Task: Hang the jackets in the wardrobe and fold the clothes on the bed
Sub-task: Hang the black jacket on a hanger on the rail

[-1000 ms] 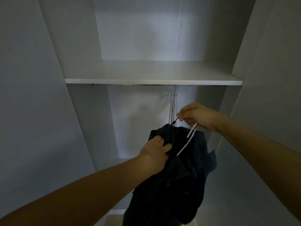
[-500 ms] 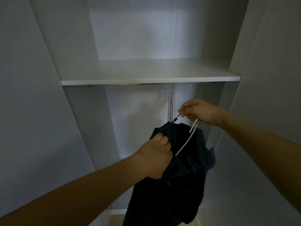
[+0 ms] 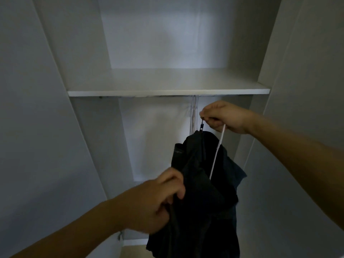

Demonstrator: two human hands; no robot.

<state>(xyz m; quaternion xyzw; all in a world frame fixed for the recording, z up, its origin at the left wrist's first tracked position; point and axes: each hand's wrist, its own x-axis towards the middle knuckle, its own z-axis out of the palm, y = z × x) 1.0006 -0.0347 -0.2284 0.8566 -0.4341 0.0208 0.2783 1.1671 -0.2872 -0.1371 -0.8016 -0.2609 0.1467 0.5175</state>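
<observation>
Jacket (image 3: pixel 204 192) in curled fingers (image 3: pixel 175 183) of both hands

We see open room on the left, between the wardrobe's left wall (image 3: pixel 87 146) and the dark jacket (image 3: pixel 202 192). The white shelf (image 3: pixel 167 90) blocks the way up. A bunch of thin white hangers (image 3: pixel 194 114) hangs under it, just beside our right hand (image 3: pixel 223 116). The right wall (image 3: pixel 247 146) is close to the jacket.
</observation>
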